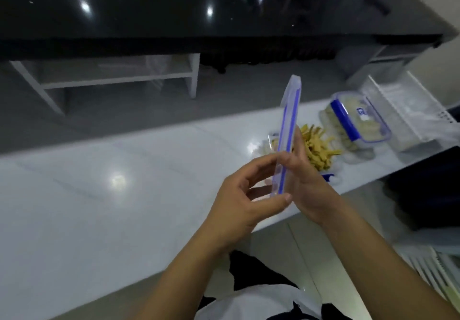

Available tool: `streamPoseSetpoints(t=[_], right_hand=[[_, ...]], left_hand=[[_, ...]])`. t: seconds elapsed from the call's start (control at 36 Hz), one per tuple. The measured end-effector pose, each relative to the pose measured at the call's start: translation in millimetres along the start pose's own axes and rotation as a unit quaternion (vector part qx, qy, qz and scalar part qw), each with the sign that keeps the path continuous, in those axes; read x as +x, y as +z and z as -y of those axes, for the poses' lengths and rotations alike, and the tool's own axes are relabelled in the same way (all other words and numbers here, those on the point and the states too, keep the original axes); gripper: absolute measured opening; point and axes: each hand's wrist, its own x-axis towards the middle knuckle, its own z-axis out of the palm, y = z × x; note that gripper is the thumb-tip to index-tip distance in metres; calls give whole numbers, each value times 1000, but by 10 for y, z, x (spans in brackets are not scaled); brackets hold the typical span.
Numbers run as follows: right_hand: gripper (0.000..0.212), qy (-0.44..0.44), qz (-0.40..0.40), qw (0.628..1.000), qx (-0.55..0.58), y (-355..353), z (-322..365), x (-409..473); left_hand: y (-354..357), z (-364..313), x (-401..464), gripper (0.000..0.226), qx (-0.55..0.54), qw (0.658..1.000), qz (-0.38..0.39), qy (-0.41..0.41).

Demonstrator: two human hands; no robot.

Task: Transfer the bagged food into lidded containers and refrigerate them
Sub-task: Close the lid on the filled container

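Glossy white desk (99, 195); both hands, left (239, 205) and right (306, 183), pinch a clear, blue-sealed rectangular lid (288, 130) edge-on between their fingers (261, 165).

Closed container (358, 120) sits right of fries (316, 145) on counter (99, 195).

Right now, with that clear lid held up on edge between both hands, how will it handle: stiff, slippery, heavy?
The lid probably stays stiff: it stands straight though gripped only at its lower end by the left hand and right hand. It looks thin, so likely light. Its glossy plastic may slip.
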Motion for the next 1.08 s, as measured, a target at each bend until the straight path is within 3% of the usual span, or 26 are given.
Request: streamPoseSetpoints(t=[0.11, 0.17, 0.22, 0.31, 0.36, 0.47, 0.61, 0.69, 0.81, 0.94, 1.0, 1.08], right_hand=[[107, -45, -32, 998, -30, -502, -10, -96], [101, -78, -52, 995, -40, -788, -2, -106], [100, -114, -71, 990, -50, -1130, 51, -78], [103, -132, -87, 984, -87, -1732, 149, 0], [109, -122, -77, 983, -118, -2119, 182, 74], [113, -86, 9, 985, -150, -2743, 79, 292], [109, -37, 151, 974, -165, -3106, 66, 775], [108, -13, 210, 955, -210, -3141, 137, 1144], [115, -29, 251, 901, -354, -3018, 219, 1548], [123, -54, 312, 800, -510, -2738, 260, 1855], [122, -46, 327, 786, -523, -2666, 224, 1929], [118, -3, 353, 803, -480, -2631, 159, 1933]], left_hand=[[231, 93, 177, 50, 19, 997, 64, -35], [293, 175, 283, 39, 56, 996, 42, -48], [301, 305, 396, 30, 96, 992, -38, -66], [337, 513, 556, 32, 120, 956, -204, -172], [426, 608, 647, 38, 99, 934, -243, -244], [680, 757, 838, 50, 29, 909, -270, -315], [1025, 902, 1014, 59, -61, 879, -346, -323], [1218, 917, 1013, 70, -120, 842, -403, -338], [1376, 894, 1053, 69, -240, 794, -409, -381], [1402, 858, 1171, 38, -270, 797, -409, -353], [1381, 831, 1207, 31, -275, 801, -413, -337], [1309, 807, 1264, 33, -272, 810, -417, -309]])
